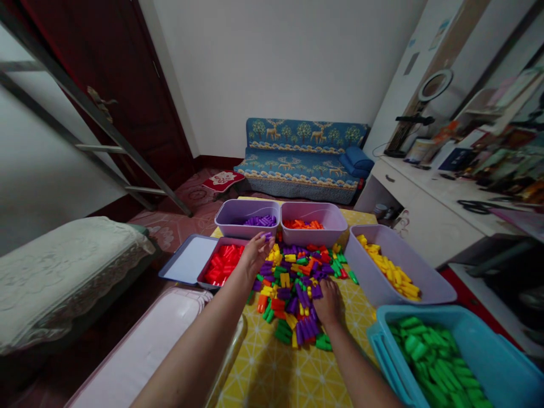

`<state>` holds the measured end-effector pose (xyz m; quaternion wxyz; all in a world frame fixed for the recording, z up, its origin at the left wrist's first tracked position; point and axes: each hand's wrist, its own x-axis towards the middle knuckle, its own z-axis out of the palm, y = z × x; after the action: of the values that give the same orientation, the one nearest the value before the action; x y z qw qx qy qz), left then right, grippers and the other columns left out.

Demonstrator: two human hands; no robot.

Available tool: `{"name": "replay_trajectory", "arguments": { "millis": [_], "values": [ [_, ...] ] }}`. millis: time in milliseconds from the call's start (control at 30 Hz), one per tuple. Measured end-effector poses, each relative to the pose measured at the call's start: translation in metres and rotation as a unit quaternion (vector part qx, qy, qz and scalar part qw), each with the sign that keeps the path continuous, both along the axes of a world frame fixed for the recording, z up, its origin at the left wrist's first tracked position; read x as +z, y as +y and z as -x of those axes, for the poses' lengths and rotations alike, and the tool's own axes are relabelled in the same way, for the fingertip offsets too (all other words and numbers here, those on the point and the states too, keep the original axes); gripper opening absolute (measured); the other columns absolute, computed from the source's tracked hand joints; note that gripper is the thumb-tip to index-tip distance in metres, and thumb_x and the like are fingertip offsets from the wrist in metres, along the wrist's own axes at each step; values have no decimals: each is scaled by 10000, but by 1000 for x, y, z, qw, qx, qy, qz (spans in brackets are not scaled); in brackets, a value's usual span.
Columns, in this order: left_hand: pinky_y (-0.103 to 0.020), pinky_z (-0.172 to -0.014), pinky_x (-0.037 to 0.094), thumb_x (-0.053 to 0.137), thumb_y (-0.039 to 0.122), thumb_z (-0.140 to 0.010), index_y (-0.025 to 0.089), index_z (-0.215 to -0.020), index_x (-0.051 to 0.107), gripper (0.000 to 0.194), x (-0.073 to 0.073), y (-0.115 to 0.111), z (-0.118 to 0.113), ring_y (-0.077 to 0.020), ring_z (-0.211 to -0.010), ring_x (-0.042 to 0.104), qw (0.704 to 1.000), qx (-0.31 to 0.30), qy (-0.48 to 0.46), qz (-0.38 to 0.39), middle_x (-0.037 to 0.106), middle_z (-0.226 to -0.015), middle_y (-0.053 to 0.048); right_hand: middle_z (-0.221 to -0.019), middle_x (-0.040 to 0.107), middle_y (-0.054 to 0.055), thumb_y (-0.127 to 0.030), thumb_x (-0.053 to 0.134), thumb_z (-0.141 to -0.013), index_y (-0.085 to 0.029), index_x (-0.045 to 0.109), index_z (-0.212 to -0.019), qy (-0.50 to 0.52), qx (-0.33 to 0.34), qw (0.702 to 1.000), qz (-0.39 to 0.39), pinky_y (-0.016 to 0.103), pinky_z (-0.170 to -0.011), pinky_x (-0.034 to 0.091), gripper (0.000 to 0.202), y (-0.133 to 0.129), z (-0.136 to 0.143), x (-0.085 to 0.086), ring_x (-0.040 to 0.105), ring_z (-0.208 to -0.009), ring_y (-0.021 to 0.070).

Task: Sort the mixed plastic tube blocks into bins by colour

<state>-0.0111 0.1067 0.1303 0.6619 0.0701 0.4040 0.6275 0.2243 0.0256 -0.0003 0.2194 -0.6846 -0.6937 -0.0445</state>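
Where the purple piece [266, 236] is: up at the fingertips of the left hand, just in front of the lilac tub with purple pieces [244, 230].
Left hand [255, 252]: its fingers are narrow and hold this small piece; it is raised between the low container with red pieces [233, 241] and the heap.
Right hand [329, 300]: it is low, at the near right side of the heap, and its fingers touch the purple pieces there; whether they grip one, I cannot tell.
Mixed heap [285, 280]: purple, yellow, green, orange and red pieces lie together in the middle of the tabletop [263, 368], which has a yellow patterned cover.
Containers around: beside the purple tub stands the lilac tub with orange pieces [314, 238]; at the right, the lilac tub with yellow pieces [429, 294], and nearer, the blue tub with green pieces [480, 320].
Progress by colour: I judge it as partly done, because each container shows one colour, but the heap is mixed and many pieces of it remain outside.
Farther away: a blue sofa [297, 164] stands against the wall, behind the tabletop.
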Motion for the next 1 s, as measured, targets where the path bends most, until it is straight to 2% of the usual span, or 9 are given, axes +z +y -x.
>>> {"name": "replay_trajectory", "arguments": {
  "millis": [167, 400, 567, 667, 733, 833, 900, 933, 1000],
  "values": [
    [-207, -621, 590, 459, 49, -908, 142, -1059, 522, 189, 25, 33, 12, -140, -765, 709, 999, 31, -14, 12, 632, -913, -79, -945, 655, 103, -232, 490, -894, -197, 598, -879, -2, -1, 1000, -4, 339, -900, 378, 114, 2, 0, -3, 539, -988, 236],
    [-233, -697, 587, 488, 73, -886, 132, -998, 536, 135, 25, 35, 18, -170, -921, 705, 999, 40, -11, -6, 626, -1113, -141, -947, 644, 101, -240, 483, -906, -185, 599, -912, -3, 2, 1000, 1, 326, -893, 378, 129, 3, -3, -6, 538, -1008, 229],
    [-250, -798, 554, 593, 114, -839, 137, -992, 561, 159, 4, 13, 16, -172, -968, 690, 999, 24, 20, -42, 658, -1120, -152, -1000, 656, 107, -238, 482, -910, -188, 608, -945, -10, 4, 1000, -4, 336, -939, 370, 140, 2, -2, -4, 536, -1048, 234],
    [-323, -883, 529, 665, 151, -778, 161, -1108, 567, 345, -26, -8, 13, -204, -1015, 675, 982, -6, 179, -58, 678, -1092, -129, -974, 660, 114, -235, 476, -914, -180, 611, -924, -8, 3, 1000, 5, 339, -929, 375, 146, 2, -1, -2, 544, -1031, 236],
    [-384, -969, 488, 673, 146, -748, 170, -1151, 585, 413, -47, -23, 10, -241, -1103, 631, 930, -29, 360, -69, 675, -1128, -127, -961, 657, 114, -236, 474, -916, -177, 611, -915, -7, -3, 1000, 8, 338, -916, 378, 149, 2, 0, -1, 547, -1017, 236],
    [-438, -1082, 385, 645, 116, -733, 162, -1202, 597, 474, -73, -45, 4, -284, -1227, 545, 789, -66, 602, -107, 625, -1248, -156, -953, 647, 105, -244, 475, -917, -180, 602, -911, -8, -1, 1000, 9, 334, -896, 381, 142, 2, -1, -2, 542, -1002, 234],
    [-443, -1095, 364, 620, 98, -733, 158, -1242, 584, 513, -84, -55, -1, -293, -1253, 520, 709, -109, 688, -111, 600, -1281, -166, -954, 642, 99, -249, 475, -917, -185, 594, -907, -11, 2, 1000, 7, 331, -891, 379, 135, 2, -2, -4, 536, -1003, 231],
    [-435, -1086, 373, 611, 88, -730, 161, -1254, 580, 530, -87, -59, -3, -289, -1247, 523, 684, -128, 711, -104, 592, -1287, -165, -957, 641, 98, -248, 475, -917, -187, 591, -905, -12, 2, 1000, 6, 330, -893, 377, 132, 2, -2, -5, 533, -1007, 231],
    [-400, -1052, 408, 610, 76, -722, 181, -1265, 585, 554, -90, -61, -8, -268, -1216, 545, 662, -153, 728, -93, 573, -1299, -148, -960, 639, 98, -244, 480, -914, -185, 592, -907, -11, -1, 1000, 5, 329, -898, 374, 127, 2, -3, -6, 531, -1016, 232]
  ]
}}
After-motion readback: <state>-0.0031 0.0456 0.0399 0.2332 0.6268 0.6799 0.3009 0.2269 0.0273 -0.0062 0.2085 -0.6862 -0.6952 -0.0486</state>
